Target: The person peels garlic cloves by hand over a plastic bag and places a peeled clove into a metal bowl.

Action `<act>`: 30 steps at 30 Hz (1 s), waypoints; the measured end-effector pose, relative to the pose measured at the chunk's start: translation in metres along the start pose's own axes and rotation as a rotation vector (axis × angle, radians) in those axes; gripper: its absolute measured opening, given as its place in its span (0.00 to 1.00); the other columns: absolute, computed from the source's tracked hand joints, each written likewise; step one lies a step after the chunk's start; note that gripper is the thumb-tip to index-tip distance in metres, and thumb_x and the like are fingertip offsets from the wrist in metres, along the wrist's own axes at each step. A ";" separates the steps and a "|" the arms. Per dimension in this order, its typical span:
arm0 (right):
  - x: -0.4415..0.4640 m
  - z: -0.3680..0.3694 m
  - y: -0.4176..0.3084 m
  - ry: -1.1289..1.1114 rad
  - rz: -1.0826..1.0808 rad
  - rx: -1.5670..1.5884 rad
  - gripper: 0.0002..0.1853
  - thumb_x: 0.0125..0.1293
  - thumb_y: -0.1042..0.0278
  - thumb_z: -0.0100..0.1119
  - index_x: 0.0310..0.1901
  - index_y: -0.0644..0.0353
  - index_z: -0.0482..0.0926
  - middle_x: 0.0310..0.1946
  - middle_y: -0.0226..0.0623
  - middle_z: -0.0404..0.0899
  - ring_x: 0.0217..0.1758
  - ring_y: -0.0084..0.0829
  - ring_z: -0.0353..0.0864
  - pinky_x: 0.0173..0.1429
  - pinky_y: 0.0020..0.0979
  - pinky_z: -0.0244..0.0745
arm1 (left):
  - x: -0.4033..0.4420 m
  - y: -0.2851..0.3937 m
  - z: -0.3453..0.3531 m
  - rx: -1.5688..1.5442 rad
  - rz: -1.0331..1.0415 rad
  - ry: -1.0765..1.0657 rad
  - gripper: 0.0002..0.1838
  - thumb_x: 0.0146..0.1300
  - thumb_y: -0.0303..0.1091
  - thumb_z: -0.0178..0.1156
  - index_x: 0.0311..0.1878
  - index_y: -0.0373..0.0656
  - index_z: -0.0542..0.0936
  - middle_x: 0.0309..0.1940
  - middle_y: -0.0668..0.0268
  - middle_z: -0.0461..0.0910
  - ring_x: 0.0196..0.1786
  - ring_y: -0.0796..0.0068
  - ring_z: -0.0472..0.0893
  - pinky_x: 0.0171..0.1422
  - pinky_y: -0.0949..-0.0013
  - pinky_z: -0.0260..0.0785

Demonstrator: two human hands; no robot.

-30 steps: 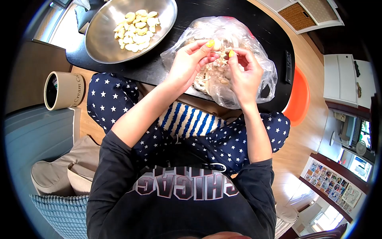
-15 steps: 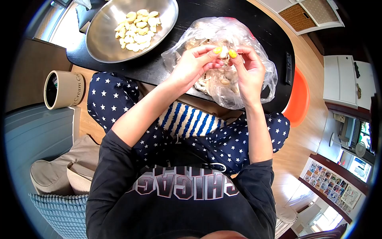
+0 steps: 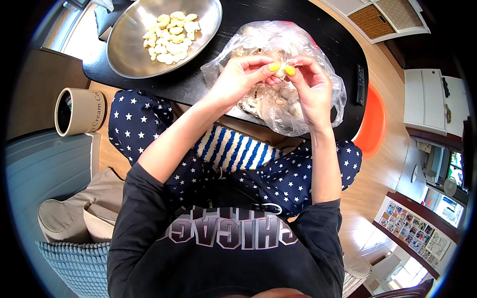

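Observation:
Both my hands meet above a clear plastic bag that holds garlic and loose papery skins. Between the thumb and fingers of my left hand is a pale garlic clove, partly covered by the yellow-nailed thumbs. My right hand pinches the same clove from the other side, with a bit of whitish skin showing by its fingertips. A wide metal bowl stands to the left on the table, with a heap of peeled garlic cloves in it.
The black table carries a dark remote control near its right edge. An orange seat is beyond that edge. A cream-coloured bin stands at the left, and a striped cloth lies between my knees.
My thumbs have drawn closer together over the clove, covering more of it. A flap of skin now shows by my right fingertips. The bowl and bag stay in place.

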State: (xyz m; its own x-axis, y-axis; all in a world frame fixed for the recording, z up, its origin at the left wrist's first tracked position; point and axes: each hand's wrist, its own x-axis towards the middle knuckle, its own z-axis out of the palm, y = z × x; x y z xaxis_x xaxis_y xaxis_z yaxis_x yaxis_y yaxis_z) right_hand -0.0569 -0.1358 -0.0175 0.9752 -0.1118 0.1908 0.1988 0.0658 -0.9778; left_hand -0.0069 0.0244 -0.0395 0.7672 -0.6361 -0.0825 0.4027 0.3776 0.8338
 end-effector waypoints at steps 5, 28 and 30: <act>0.001 -0.005 0.001 -0.063 0.043 0.032 0.09 0.60 0.76 0.62 0.41 0.64 0.75 0.39 0.30 0.76 0.45 0.19 0.75 0.51 0.21 0.71 | -0.002 0.008 -0.002 0.248 0.067 -0.036 0.15 0.65 0.30 0.56 0.51 0.31 0.75 0.37 0.64 0.80 0.38 0.82 0.77 0.48 0.79 0.71; -0.006 0.004 0.002 -0.109 -0.227 -0.383 0.07 0.56 0.83 0.60 0.37 0.66 0.75 0.36 0.33 0.75 0.38 0.20 0.76 0.42 0.20 0.73 | -0.001 -0.012 -0.006 -0.603 -0.096 0.066 0.11 0.68 0.28 0.49 0.49 0.31 0.71 0.41 0.61 0.75 0.39 0.81 0.76 0.47 0.81 0.73; -0.010 0.011 -0.002 -0.113 -0.212 -0.385 0.07 0.56 0.83 0.60 0.37 0.66 0.75 0.35 0.33 0.76 0.37 0.20 0.76 0.41 0.20 0.72 | 0.003 -0.003 -0.007 -0.583 -0.033 0.155 0.12 0.68 0.30 0.49 0.49 0.31 0.71 0.41 0.60 0.75 0.39 0.81 0.76 0.46 0.82 0.73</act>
State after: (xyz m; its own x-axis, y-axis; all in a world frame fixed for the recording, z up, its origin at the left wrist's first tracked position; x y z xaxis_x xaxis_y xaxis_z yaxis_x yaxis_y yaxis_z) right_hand -0.0663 -0.1243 -0.0171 0.9255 0.0270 0.3779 0.3659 -0.3225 -0.8730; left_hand -0.0020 0.0260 -0.0464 0.7959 -0.5648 -0.2181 0.6011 0.6939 0.3965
